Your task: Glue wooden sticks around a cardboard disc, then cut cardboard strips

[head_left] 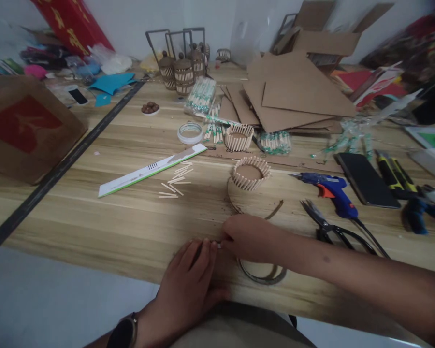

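Two bare hands meet at the near edge of one wooden tabletop (141, 227). The right hand (252, 239) is curled closed, gripping a dark strip (259, 279) whose small end shows between the two hands; curved lengths of strip lie above and below that hand, and whether they are one piece or several I cannot tell. The left hand (190, 270), with one watch (123, 332) on its wrist, lies palm down, fingers together, fingertips at that small end; whether it grips or only presses, I cannot tell.

Beyond the hands stand two stick-walled rings: a nearer ring (251, 184) and a farther ring (238, 142). Left of them lie roughly ten loose sticks (174, 182), beside one white, green-edged strip (148, 170).

To the right are one blue glue gun (321, 179), one pair of scissors (325, 225), one black smartphone (366, 179) and two yellow-and-black utility knives (393, 174). At the back, three handled miniature baskets (184, 79) cluster near one dish of brown beads (150, 107).
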The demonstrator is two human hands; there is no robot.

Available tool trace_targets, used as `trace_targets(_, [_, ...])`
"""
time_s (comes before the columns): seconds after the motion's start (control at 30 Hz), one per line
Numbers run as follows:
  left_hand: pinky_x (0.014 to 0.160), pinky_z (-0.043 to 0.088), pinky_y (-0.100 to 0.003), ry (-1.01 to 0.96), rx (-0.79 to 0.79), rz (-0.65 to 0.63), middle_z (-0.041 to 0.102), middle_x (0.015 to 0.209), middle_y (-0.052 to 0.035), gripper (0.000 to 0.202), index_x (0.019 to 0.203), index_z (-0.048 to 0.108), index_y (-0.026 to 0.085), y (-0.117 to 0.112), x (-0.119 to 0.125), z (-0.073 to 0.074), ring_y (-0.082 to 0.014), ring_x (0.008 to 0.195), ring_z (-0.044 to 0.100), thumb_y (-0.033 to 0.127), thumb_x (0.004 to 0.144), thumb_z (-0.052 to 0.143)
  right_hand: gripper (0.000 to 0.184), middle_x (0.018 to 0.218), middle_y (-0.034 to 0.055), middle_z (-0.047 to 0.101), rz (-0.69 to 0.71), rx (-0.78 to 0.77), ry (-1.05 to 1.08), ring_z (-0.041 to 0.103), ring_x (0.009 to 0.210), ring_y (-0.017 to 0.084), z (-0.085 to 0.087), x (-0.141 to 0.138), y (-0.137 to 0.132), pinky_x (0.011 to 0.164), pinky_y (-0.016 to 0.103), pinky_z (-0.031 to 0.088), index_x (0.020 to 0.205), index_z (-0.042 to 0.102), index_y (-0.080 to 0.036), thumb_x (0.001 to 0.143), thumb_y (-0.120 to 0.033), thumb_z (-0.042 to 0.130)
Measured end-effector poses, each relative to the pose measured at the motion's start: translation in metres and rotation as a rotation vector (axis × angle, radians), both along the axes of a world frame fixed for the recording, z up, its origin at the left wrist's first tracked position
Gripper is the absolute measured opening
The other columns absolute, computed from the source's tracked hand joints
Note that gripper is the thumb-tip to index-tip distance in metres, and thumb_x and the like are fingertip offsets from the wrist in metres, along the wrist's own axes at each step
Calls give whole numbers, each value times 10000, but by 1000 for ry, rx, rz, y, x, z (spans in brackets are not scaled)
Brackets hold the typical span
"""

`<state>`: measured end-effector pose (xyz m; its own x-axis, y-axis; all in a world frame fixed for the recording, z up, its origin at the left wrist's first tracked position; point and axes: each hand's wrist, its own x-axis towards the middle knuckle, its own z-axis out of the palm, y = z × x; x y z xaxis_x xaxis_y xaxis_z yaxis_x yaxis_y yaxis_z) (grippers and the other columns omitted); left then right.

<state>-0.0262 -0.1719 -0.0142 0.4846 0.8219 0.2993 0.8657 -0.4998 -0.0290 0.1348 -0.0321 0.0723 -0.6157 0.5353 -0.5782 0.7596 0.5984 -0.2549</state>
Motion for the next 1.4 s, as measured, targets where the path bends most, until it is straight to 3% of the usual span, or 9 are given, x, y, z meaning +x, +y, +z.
trace_targets(0.17, [988, 472, -402, 23, 27, 3, 688, 1239, -147, 714, 1329, 613, 89, 2, 1, 3, -302, 1135, 572, 665, 975, 382, 275, 780, 126, 768, -45, -91, 80, 669, 693, 200, -4, 9, 5, 562, 261, 371, 854, 801, -133, 897, -281, 573])
trace_targets(0.33, [982, 472, -399, 25, 28, 0, 690, 1218, -145, 718, 1338, 608, 103, 3, 0, 3, -301, 1132, 562, 677, 965, 393, 300, 654, 59, 725, -148, -190, 94, 581, 574, 136, 3, 15, 8, 532, 236, 337, 745, 787, -147, 910, -226, 549])
trace_targets(0.53, [1000, 452, -388, 15, 60, -4, 694, 1217, -137, 649, 1329, 600, 94, 4, 0, 3, -288, 1126, 558, 609, 997, 385, 293, 618, 35, 683, -233, -265, 69, 510, 541, 120, 9, 30, 8, 515, 241, 307, 699, 754, -135, 888, -189, 536])
trace_targets(0.83, [993, 467, -396, -40, 40, -7, 692, 1223, -144, 649, 1388, 546, 95, 4, 0, 1, -292, 1129, 584, 591, 977, 462, 221, 676, 22, 686, -370, -427, 271, 531, 602, 135, -10, 76, 10, 533, 227, 326, 728, 670, -155, 875, -269, 552])
trace_targets(1.0, [977, 481, -392, -43, 58, 10, 702, 1205, -140, 603, 1362, 570, 101, 4, 0, 1, -294, 1131, 593, 560, 998, 429, 217, 636, 6, 661, -388, -488, 287, 477, 538, 112, -10, 89, 16, 533, 224, 331, 702, 667, -152, 846, -275, 561])
trace_targets(1.13, [972, 476, -408, -49, 65, -4, 701, 1199, -141, 587, 1365, 557, 86, 4, 1, 2, -299, 1120, 585, 531, 1000, 438, 212, 616, -1, 651, -403, -470, 247, 463, 520, 108, -9, 91, 17, 520, 229, 313, 700, 678, -154, 848, -259, 569])
trace_targets(1.4, [966, 470, -414, -30, 87, -42, 709, 1178, -129, 511, 1285, 598, 65, 8, -1, 10, -296, 1094, 582, 465, 1021, 420, 180, 608, -4, 650, -324, -278, 61, 494, 551, 114, 0, 78, 12, 518, 236, 301, 737, 730, -155, 856, -231, 618])
